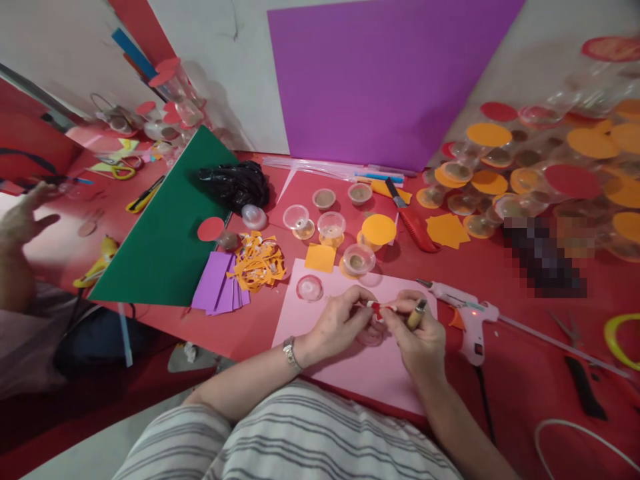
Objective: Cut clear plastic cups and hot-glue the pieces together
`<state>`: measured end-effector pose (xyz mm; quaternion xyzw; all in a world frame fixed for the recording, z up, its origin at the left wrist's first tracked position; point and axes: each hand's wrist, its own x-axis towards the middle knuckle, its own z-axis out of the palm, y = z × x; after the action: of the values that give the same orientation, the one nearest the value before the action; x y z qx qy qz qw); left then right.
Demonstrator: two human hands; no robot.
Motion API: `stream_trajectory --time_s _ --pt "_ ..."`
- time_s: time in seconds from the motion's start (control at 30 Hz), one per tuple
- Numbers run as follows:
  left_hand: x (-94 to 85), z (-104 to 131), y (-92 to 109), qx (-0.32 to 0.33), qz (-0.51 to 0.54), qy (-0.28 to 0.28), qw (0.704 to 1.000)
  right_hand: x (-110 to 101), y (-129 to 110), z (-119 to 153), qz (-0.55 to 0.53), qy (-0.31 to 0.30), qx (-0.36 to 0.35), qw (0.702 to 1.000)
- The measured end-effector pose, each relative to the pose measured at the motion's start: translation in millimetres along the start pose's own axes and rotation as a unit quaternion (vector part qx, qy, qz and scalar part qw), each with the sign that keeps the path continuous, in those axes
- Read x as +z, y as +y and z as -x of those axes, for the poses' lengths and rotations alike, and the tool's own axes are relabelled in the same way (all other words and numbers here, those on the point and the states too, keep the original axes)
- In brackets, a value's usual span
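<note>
My left hand (345, 320), with a watch on its wrist, pinches one side of a small red and white piece (376, 309) above a pink sheet (340, 363). The other side of that piece is between the fingers of my right hand (417, 333). A craft knife with a wooden handle (416, 315) is also tucked in my right hand. Just beneath my fingers a clear round cup (370, 335) rests on the sheet, partly hidden. Another clear lid with a red rim (309, 288) lies at the sheet's upper left.
A pink glue gun (467, 313) lies right of the sheet. Plastic cups (331, 227), orange scraps (260, 261) and purple cards (220, 283) sit beyond. A green board (160, 233) stands left, near another person's hand (25, 220). Stacked cups (530, 180) fill the right.
</note>
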<state>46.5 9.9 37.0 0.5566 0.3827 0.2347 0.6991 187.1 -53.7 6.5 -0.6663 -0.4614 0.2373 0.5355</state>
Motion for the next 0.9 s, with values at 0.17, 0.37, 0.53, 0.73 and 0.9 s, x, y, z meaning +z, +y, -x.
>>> stream_trajectory --time_s 0.17,0.37,0.53,0.73,0.9 --pt "-0.6 -2.4 -9.0 0.006 0.055 -0.009 0.998 4.8 5.1 2.4 0.013 0.027 0.011 0.999" --pt "-12.1 -6.8 -9.3 0.139 -0.242 0.006 0.960 -7.6 -1.3 -5.1 0.055 -0.081 -0.029 0.995" --pt "-16.1 -4.3 -7.9 0.218 -0.381 -0.019 0.898 -15.3 -7.0 -7.3 0.117 -0.139 -0.123 0.976" --pt "-6.8 -9.0 -8.4 0.086 -0.109 0.039 0.989 -4.4 -7.7 -2.2 0.089 -0.067 -0.168 0.979" --pt "-2.8 -10.4 -7.4 0.034 -0.003 0.086 0.996 -8.0 -11.5 2.6 0.027 -0.082 -0.149 0.985"
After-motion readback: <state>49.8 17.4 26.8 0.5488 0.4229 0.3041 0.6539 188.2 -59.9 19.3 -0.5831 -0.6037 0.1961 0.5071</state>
